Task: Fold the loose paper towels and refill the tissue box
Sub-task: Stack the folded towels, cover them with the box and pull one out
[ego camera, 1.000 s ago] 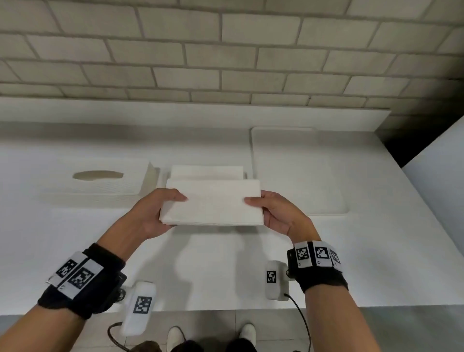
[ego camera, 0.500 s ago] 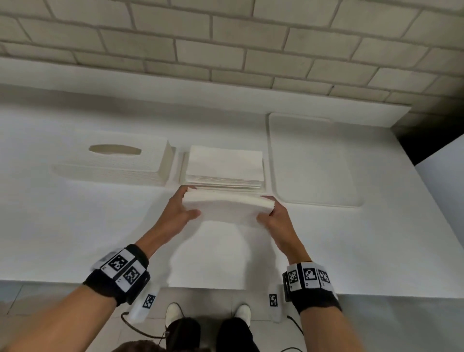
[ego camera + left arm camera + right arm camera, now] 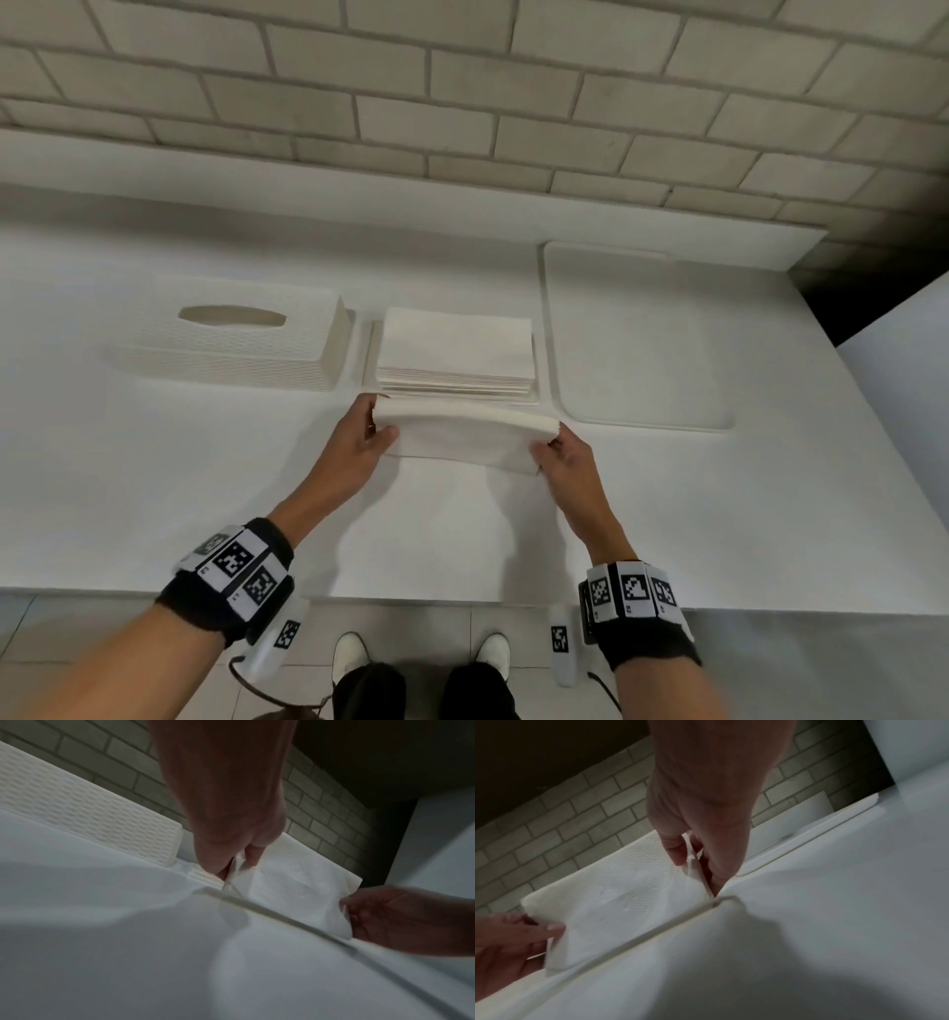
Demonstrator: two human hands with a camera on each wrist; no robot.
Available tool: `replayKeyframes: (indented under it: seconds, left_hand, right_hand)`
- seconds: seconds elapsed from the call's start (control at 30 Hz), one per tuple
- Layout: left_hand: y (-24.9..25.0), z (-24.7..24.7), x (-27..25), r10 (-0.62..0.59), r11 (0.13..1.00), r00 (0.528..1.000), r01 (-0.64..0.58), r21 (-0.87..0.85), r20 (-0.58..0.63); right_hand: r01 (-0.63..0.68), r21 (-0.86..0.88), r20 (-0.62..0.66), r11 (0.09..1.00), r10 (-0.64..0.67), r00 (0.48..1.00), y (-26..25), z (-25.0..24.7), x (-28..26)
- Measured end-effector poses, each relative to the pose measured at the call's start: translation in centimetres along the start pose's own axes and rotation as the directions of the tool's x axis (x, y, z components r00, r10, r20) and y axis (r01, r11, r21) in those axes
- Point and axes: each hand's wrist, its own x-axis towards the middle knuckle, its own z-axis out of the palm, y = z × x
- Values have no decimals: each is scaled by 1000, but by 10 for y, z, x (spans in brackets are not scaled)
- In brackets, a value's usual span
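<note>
Just before stack point(image 3: 454, 354), beside tissue box point(image 3: 231, 342): folded paper towel point(image 3: 462, 434) now doubled over, lowered nearer counter point(image 3: 154, 462) than half-second ago, pinched at ends by left hand point(image 3: 359, 449), right hand point(image 3: 567, 462).

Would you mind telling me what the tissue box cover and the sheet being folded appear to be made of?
The tissue box cover looks like matte cream moulded plastic, judging by its regular woven-pattern relief. The sheet looks like soft embossed white paper: it bends limply and shows a dimpled texture.

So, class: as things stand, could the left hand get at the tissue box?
Probably not at once: the left hand pinches the folded paper towel. Once it lets go, bare counter leads to the tissue box.
</note>
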Motion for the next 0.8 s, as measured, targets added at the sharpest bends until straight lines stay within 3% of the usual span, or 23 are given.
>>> replayKeyframes:
  seconds: [0.17,0.3,0.57,0.8]
  left_hand:
    - [37,-9,31,-111,974,975,68,-216,-194]
    - [70,-23,71,-262,920,942,178,-350,-209]
    - [73,-21,108,-355,912,890,261,-317,-287]
    - [55,-15,120,-378,915,881,309,-258,-285]
  right_hand:
    - [51,88,-121,995,-40,992,-45,-1,27]
    - [17,67,-222,998,-2,975,-83,2,73]
    - [-101,-39,-259,994,87,962,-103,14,104]
    - [-171,-112,-271,979,135,953,-98,20,109]
